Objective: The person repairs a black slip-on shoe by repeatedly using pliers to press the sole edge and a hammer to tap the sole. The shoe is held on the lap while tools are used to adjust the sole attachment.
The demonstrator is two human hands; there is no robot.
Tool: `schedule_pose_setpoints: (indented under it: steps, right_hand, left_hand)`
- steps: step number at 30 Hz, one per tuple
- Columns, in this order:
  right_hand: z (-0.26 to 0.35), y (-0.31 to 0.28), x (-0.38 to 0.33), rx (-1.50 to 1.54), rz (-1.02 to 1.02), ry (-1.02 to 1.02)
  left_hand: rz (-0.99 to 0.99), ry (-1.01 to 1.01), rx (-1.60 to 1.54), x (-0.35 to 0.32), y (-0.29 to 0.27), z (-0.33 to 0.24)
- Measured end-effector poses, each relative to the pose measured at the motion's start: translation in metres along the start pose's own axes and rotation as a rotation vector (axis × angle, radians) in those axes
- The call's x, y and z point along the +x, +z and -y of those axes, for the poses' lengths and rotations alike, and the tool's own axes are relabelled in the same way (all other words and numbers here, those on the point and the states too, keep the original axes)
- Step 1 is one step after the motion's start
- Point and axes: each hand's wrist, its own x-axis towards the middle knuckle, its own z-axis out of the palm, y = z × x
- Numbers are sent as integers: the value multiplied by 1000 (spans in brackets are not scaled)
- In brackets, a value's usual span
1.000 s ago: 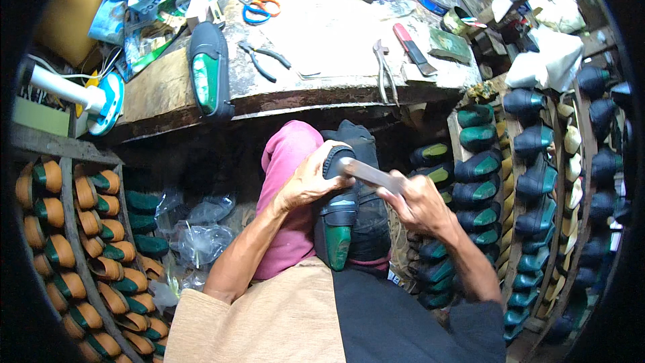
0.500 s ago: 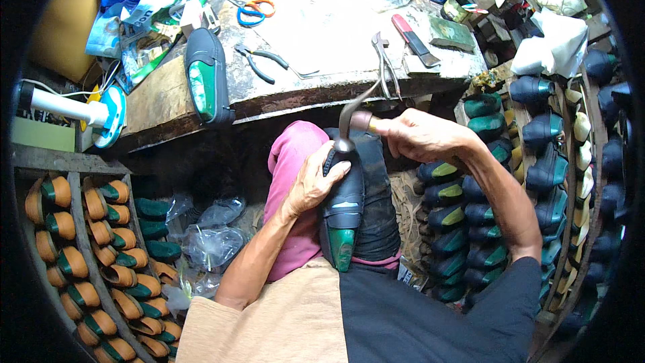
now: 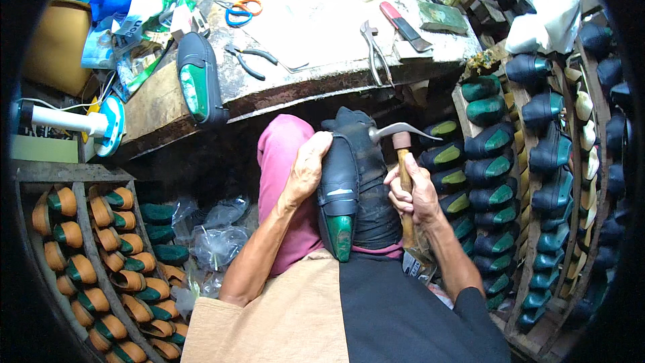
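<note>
A black shoe [image 3: 338,178] lies lengthwise across my thighs, a green shoe last showing at the end nearest my body. Its left side and far end are gripped by my left hand [image 3: 308,169]. To the right of it, my right hand [image 3: 415,195] is wrapped round the wooden handle of a hammer [image 3: 402,140]. The hammer stands nearly upright in the picture, its curved claw-like metal head apart from the shoe. Another black shoe with a green last [image 3: 198,81] rests at the left end of the workbench.
On the workbench [image 3: 295,87] lie pliers [image 3: 250,60], pincers [image 3: 373,54], a red-handled knife [image 3: 403,25] and blue-and-orange scissors [image 3: 240,12]. Racks of tan shoes [image 3: 94,269] stand at left, with black-and-green shoes [image 3: 494,202] racked at right. Clear plastic bags [image 3: 218,245] lie beside my left leg.
The hammer has come away from the shoe's far end, moving right and toward my body with my right hand. My left hand still holds the shoe, its fingers now further along the far end.
</note>
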Motion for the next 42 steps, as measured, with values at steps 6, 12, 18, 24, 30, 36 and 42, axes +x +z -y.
schedule_pose_setpoints:
  steps: [6,12,18,24,30,36,42]
  right_hand:
    - [-27,16,-7,-162,2,59]
    - [-29,1,-13,46,-50,-172]
    - [-52,13,-32,-72,30,122]
    - [-63,-9,-26,42,-103,-154]
    - [-66,-83,71,-311,-325,97]
    - [-50,-101,219,-880,-215,-132]
    - [-33,-120,353,-1728,-203,-288]
  left_hand:
    - [160,-557,-690,10,-7,-17]
    - [-148,-492,-862,-57,22,-33]
    - [-135,-537,-854,-93,22,-34]
    - [-52,-361,-991,-97,6,-54]
    - [134,-595,-1187,-86,-6,-35]
    - [-25,-439,-1208,-83,14,-22]
    - [-43,-472,-1221,-78,5,-24]
